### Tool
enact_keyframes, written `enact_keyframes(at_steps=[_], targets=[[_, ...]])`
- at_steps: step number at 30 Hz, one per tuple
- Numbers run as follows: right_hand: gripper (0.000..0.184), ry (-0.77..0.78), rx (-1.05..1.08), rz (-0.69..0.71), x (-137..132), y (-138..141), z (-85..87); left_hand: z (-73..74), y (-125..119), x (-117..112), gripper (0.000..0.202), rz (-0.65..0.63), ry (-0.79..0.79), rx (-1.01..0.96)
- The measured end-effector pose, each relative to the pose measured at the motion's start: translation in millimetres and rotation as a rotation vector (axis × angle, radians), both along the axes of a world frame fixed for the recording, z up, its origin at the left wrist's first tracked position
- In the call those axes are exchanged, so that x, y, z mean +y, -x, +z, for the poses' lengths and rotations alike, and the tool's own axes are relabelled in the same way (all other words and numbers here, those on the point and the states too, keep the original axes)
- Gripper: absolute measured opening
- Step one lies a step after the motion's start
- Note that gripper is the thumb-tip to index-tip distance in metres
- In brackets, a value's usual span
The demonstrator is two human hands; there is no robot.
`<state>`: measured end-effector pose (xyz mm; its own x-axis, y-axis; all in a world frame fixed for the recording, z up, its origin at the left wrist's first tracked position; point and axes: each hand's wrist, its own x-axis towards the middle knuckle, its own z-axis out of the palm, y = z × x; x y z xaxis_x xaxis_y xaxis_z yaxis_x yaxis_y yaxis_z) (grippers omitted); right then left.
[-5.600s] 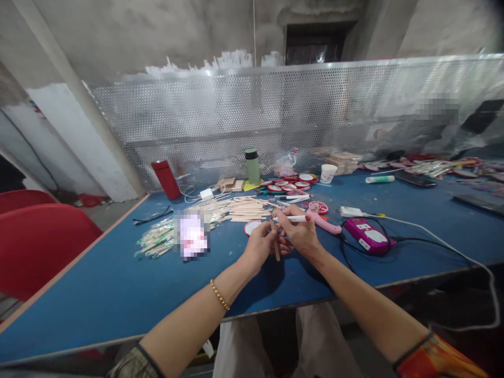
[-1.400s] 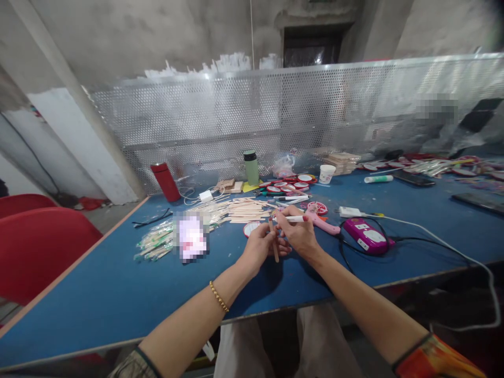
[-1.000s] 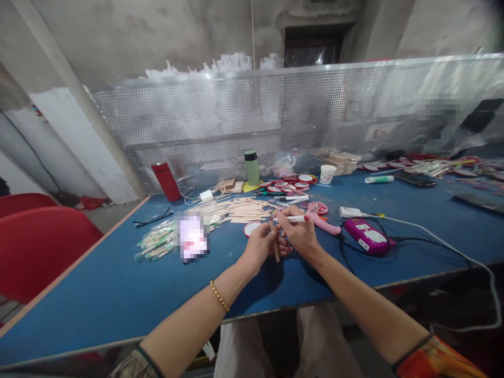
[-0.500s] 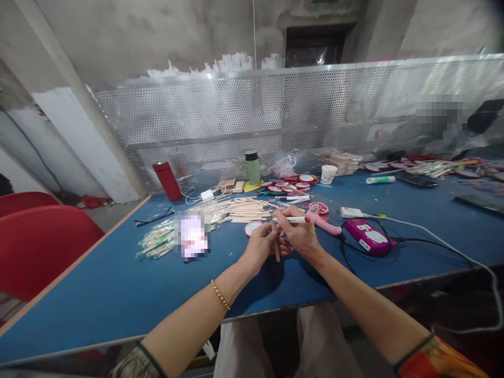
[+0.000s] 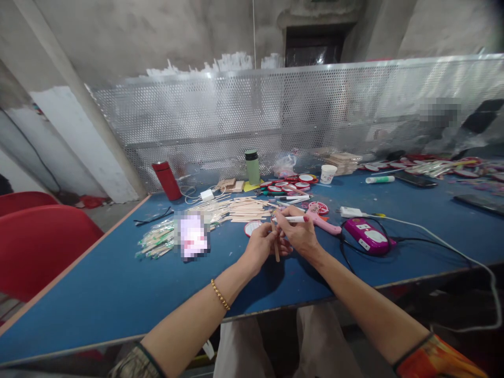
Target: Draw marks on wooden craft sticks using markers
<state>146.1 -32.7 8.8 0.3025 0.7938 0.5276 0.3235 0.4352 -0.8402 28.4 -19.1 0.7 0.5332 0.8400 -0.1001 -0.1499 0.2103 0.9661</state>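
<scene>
Pinching a wooden stick (image 5: 277, 252) in the left hand (image 5: 260, 242), leaving it jutting below the fingers, seemingly to steady it, and gripping a white pen (image 5: 292, 219) in the right hand (image 5: 300, 234), close by the stick above those fingertips, probably for control.

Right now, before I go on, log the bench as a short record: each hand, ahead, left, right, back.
Left hand: holds a flat wooden stick
Right hand: holds a white marker pen; its tip is near the stick's upper end, contact unclear
Ahead: loose wooden sticks, round red-rimmed piece
Left: plastic-wrapped sticks, red flask
Right: pink glue gun, purple power strip
Back: green flask, paper cup
</scene>
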Motion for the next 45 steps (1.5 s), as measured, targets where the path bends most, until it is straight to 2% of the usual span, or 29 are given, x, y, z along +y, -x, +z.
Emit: enact_keyframes(at_steps=[18,26,34,45], targets=[[0.037,-0.022,-0.032,-0.032,2.7,-2.7,-6.8,-1.0,-2.0,0.9,0.023,-0.015,0.013,-0.018],[0.037,-0.031,-0.022,-0.019,0.1,-1.7,-3.3,-4.3,-1.1,1.8,0.027,-0.029,0.014,-0.052],[0.034,0.0,0.006,-0.009,-1.4,-2.8,-4.2,-3.6,-1.5,1.4,0.021,-0.039,0.026,-0.05],[0.035,-0.019,0.0,0.0,-2.3,-2.4,-1.8,-2.7,-1.4,-0.5,0.022,-0.045,0.014,-0.049]])
